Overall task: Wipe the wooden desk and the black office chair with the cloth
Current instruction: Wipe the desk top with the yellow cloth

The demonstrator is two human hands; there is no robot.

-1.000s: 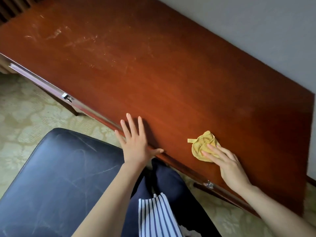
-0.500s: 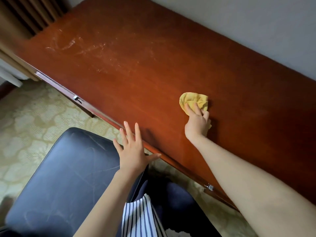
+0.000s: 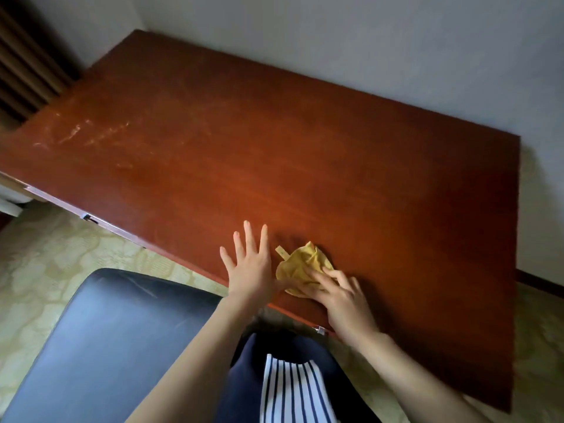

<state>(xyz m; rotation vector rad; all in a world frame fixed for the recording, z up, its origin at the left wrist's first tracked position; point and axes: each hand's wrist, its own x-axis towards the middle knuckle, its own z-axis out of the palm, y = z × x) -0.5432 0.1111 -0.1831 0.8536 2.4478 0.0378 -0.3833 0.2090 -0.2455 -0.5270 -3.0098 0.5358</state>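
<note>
Desk wipe, cloth at near edge

Desk [image 3: 274, 154]: reddish-brown wooden top fills most of the head view, long side against a pale wall [image 3: 366, 41]; pale smears and scratches [image 3: 79, 135] on its far-left area; metal fitting [image 3: 320, 330] on the front edge below the right wrist. Chair [image 3: 106, 346]: black padded seat at lower left, in front of the desk, scuffed with light marks; it stands on patterned greenish carpet [image 3: 39, 257]. Person's clothing: dark garment with a blue-and-white striped panel [image 3: 293, 392] at bottom centre. Left hand [image 3: 253, 270]: flat, palm down, fingers spread, on the desktop at the near edge, gripping nothing; thumb reaches toward the cloth. Right hand [image 3: 341, 297]: just beside the left, fingers bent and pressed down onto the cloth, pinning it to the wood rather than closed around it. Cloth [image 3: 302, 264]: yellow, bunched, on the desktop near the front edge, between the two hands, small tag [image 3: 282, 252] sticking out on its left side.
</note>
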